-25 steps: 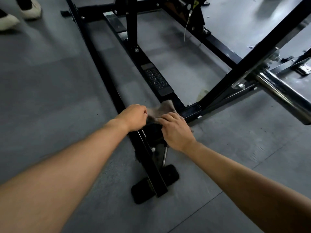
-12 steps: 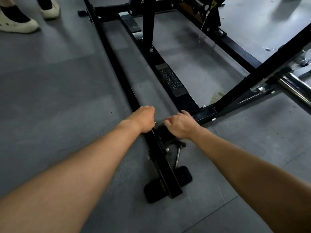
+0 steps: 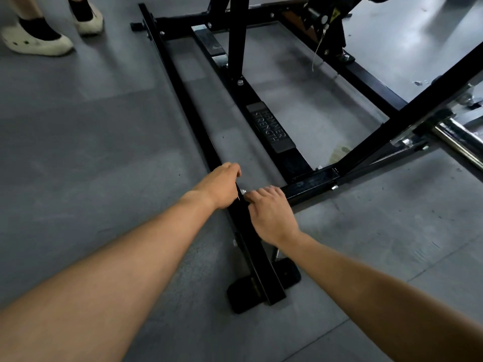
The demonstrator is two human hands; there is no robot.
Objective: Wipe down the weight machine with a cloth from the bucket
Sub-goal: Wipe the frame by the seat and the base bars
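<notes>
The weight machine's black floor rail [image 3: 183,100] runs from the far left toward me. My left hand [image 3: 222,186] curls over the rail's left side. My right hand [image 3: 271,212] lies on its right side, fingers curled on the top next to a silver bolt [image 3: 243,191]. The two hands sit close together where a cross beam [image 3: 313,188] joins the rail. No cloth shows; anything under the hands is hidden. No bucket is in view.
A second rail carries a raised label plate [image 3: 269,129]. A diagonal black strut [image 3: 405,118] and a chrome bar [image 3: 457,145] rise on the right. The rail ends at a rubber foot [image 3: 243,296] near me. Another person's feet [image 3: 39,40] stand far left on the grey floor.
A grey-brown cloth showed between my hands one second ago and is now out of sight. The view has pulled back, and my hands sit further along the rail from its foot.
</notes>
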